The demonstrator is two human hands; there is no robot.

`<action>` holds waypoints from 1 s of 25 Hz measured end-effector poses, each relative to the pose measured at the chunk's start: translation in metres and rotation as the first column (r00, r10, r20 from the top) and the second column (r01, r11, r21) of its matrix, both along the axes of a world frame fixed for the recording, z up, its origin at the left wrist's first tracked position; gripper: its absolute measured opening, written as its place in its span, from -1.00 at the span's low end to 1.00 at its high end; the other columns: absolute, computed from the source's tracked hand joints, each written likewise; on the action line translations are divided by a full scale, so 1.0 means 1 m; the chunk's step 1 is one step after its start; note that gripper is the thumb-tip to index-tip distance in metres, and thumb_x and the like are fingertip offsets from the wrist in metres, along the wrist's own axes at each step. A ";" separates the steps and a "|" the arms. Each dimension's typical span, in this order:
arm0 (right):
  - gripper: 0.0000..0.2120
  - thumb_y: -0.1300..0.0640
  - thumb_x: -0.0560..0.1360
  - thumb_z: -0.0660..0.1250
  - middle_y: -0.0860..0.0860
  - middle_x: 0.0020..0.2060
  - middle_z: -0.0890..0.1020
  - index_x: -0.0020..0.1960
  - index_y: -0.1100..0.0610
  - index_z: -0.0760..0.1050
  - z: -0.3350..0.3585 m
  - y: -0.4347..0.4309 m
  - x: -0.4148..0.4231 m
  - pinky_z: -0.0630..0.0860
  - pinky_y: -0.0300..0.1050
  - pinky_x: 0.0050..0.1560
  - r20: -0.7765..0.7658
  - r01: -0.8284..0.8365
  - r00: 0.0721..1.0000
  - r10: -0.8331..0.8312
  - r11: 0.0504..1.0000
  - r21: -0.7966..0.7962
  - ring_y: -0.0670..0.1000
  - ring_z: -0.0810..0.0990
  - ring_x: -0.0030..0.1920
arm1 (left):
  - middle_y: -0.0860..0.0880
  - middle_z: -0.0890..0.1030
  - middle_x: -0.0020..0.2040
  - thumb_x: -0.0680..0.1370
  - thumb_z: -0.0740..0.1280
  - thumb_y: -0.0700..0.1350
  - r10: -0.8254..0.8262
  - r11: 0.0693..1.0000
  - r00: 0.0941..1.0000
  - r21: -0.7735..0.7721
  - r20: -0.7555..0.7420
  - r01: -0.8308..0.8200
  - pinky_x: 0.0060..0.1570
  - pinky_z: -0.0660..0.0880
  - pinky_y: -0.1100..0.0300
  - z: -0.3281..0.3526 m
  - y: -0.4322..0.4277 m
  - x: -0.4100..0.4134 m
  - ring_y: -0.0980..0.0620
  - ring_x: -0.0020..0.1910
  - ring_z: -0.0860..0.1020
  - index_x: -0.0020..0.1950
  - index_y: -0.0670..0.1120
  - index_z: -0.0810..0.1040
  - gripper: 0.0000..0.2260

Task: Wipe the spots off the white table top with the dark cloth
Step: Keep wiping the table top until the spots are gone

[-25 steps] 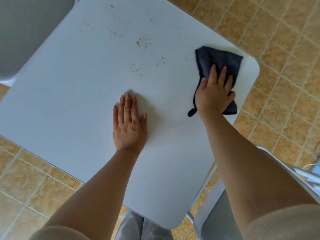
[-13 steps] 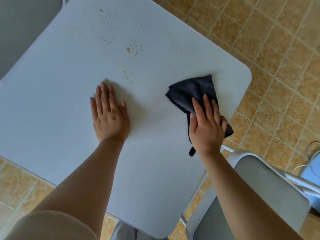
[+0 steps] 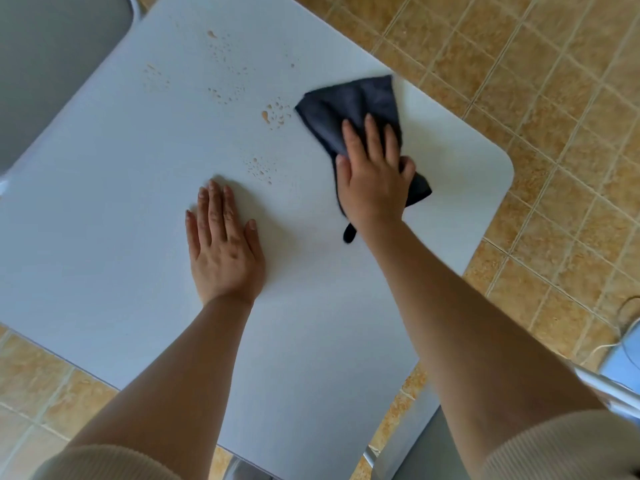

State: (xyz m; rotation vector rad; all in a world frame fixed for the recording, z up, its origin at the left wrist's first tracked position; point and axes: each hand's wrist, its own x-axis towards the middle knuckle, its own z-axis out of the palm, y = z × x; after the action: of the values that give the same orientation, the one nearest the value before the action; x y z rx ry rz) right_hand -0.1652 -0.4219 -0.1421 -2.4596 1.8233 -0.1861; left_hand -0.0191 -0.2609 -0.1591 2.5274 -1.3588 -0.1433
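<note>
Head view, left to right: grey chair point(image 3: 52, 64) beyond the far left edge, white table point(image 3: 104, 237) filling the middle, tiled floor point(image 3: 554, 98) on the right. Left hand point(image 3: 223, 244) flat on the table, fingers together and thumb apart, gripping nothing, only bracing; best kept planted there, clear of the wet patches. Spots point(image 3: 275, 114) in several brownish clusters across the far half: a faint patch far left, a scatter toward the far edge, one cluster just ahead of the left fingertips, the boldest touching distance from the cloth's left corner. Dark cloth point(image 3: 353, 109) bunched flat on the table toward the right edge, right hand point(image 3: 374, 178) pressing down on its near half with fingers spread, a corner trailing under the wrist. Good practice from here, as a judgement: even palm pressure, a leftward sweep through the nearest cluster first, overlapping strokes, a fresh fold of cloth once soiled, no smearing toward the braced hand.
</note>
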 end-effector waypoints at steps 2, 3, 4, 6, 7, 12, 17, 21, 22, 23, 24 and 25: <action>-0.63 -0.08 0.66 0.14 -0.01 0.47 0.45 0.44 -0.12 0.44 -0.005 0.038 -0.009 0.38 0.12 0.21 0.039 -0.115 0.992 0.118 0.991 -0.073 0.11 0.41 0.46 | -0.15 0.12 0.57 0.65 -0.04 -0.01 0.002 1.000 1.000 -0.002 -0.001 -0.002 0.53 -0.08 0.00 0.001 0.000 0.000 -0.08 0.56 0.05 0.57 -0.20 0.07 -0.48; -0.64 -0.07 0.67 0.15 -0.02 0.46 0.46 0.43 -0.11 0.45 -0.006 0.054 -0.020 0.38 0.10 0.21 0.056 -0.152 0.986 0.157 0.985 -0.086 0.10 0.42 0.45 | -0.15 0.12 0.57 0.65 -0.05 -0.01 0.003 1.000 1.000 0.000 -0.003 -0.003 0.53 -0.07 -0.01 0.002 0.000 0.000 -0.08 0.56 0.05 0.57 -0.20 0.07 -0.48; -0.65 -0.07 0.67 0.16 -0.03 0.46 0.46 0.42 -0.11 0.46 -0.006 0.067 -0.034 0.39 0.09 0.22 0.061 -0.169 0.983 0.175 0.980 -0.102 0.09 0.43 0.45 | -0.14 0.12 0.57 0.65 -0.05 0.00 0.003 1.000 1.000 0.004 -0.009 -0.003 0.53 -0.07 -0.01 0.002 0.000 0.000 -0.07 0.56 0.05 0.57 -0.20 0.06 -0.48; -0.65 -0.06 0.67 0.17 -0.04 0.47 0.44 0.43 -0.12 0.45 -0.007 0.080 -0.063 0.38 0.07 0.23 0.020 -0.126 0.991 0.129 0.986 -0.111 0.07 0.41 0.47 | -0.13 0.10 0.58 0.65 -0.04 -0.01 -0.001 1.000 1.000 0.014 -0.013 0.001 0.53 -0.08 0.00 0.002 0.000 0.001 -0.06 0.57 0.03 0.57 -0.19 0.05 -0.48; -0.64 -0.06 0.67 0.16 -0.04 0.48 0.42 0.44 -0.13 0.43 -0.007 0.078 -0.073 0.37 0.07 0.25 -0.003 -0.061 0.998 0.061 0.993 -0.101 0.06 0.38 0.49 | -0.13 0.10 0.58 0.65 -0.03 -0.02 -0.001 1.000 1.000 0.017 -0.011 0.002 0.53 -0.08 0.00 0.002 0.000 0.001 -0.05 0.57 0.02 0.58 -0.19 0.04 -0.48; -0.55 -0.12 0.68 0.04 0.00 0.58 0.22 0.55 -0.13 0.22 -0.004 0.014 -0.055 0.25 0.20 0.38 0.005 0.356 0.934 -0.357 0.933 0.062 0.10 0.16 0.58 | -0.12 0.08 0.59 0.65 -0.01 -0.02 0.003 0.999 1.000 0.032 -0.012 -0.003 0.53 -0.12 0.03 -0.001 0.000 0.002 -0.04 0.57 0.01 0.58 -0.18 0.04 -0.48; -0.55 -0.13 0.64 0.10 0.03 0.54 0.33 0.51 -0.12 0.33 -0.012 0.010 0.016 0.31 0.19 0.30 0.048 0.217 0.975 -0.215 0.976 -0.020 0.13 0.28 0.53 | -0.14 0.14 0.57 0.65 0.01 0.00 0.008 1.000 1.000 0.004 -0.006 -0.008 0.53 -0.07 0.01 0.000 0.002 0.003 -0.06 0.56 0.07 0.56 -0.21 0.09 -0.48; -0.63 -0.09 0.65 0.17 0.00 0.46 0.46 0.43 -0.12 0.45 -0.014 0.067 0.042 0.37 0.12 0.23 0.102 -0.076 0.991 0.092 0.986 -0.151 0.10 0.42 0.46 | -0.13 0.17 0.56 0.65 -0.04 0.02 -0.005 1.000 0.998 -0.029 -0.068 0.003 0.53 -0.08 0.07 0.003 0.003 0.006 -0.04 0.55 0.10 0.55 -0.20 0.13 -0.49; -0.63 -0.09 0.65 0.17 -0.01 0.47 0.44 0.43 -0.13 0.45 -0.013 0.085 0.037 0.37 0.12 0.24 0.109 -0.123 0.984 0.139 0.982 -0.141 0.09 0.41 0.47 | -0.12 0.17 0.56 0.66 -0.05 0.03 -0.021 0.999 0.997 -0.027 -0.070 0.020 0.53 -0.09 0.08 0.004 0.006 0.010 -0.03 0.55 0.10 0.56 -0.19 0.13 -0.49; -0.63 -0.09 0.66 0.17 -0.02 0.48 0.43 0.44 -0.13 0.44 -0.011 0.100 0.027 0.37 0.12 0.25 0.106 -0.157 0.980 0.171 0.979 -0.133 0.07 0.40 0.48 | -0.11 0.17 0.56 0.66 -0.06 0.03 -0.035 0.999 0.998 -0.015 -0.049 0.034 0.53 -0.10 0.09 0.004 0.010 0.017 -0.03 0.55 0.10 0.56 -0.18 0.13 -0.49; -0.63 -0.08 0.66 0.17 -0.03 0.48 0.42 0.44 -0.14 0.43 -0.010 0.112 0.013 0.38 0.10 0.26 0.091 -0.176 0.978 0.189 0.975 -0.135 0.06 0.39 0.49 | -0.10 0.16 0.57 0.66 -0.07 0.03 -0.034 0.999 0.999 0.006 -0.019 0.034 0.53 -0.11 0.09 0.004 0.016 0.027 -0.02 0.55 0.09 0.56 -0.18 0.12 -0.49; -0.64 -0.08 0.66 0.18 -0.04 0.49 0.41 0.45 -0.15 0.43 -0.009 0.119 -0.001 0.39 0.09 0.25 0.063 -0.187 0.978 0.198 0.972 -0.143 0.05 0.39 0.49 | -0.10 0.14 0.58 0.66 -0.07 0.03 -0.016 1.000 1.000 0.023 0.003 0.016 0.53 -0.12 0.08 0.002 0.022 0.040 -0.02 0.56 0.07 0.57 -0.17 0.09 -0.48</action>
State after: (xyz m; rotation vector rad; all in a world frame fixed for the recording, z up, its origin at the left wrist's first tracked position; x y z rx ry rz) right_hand -0.1664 -0.3031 -0.1515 -2.6614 1.5795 -0.3992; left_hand 0.0207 -0.2385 -0.1567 2.5372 -1.3873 -0.1590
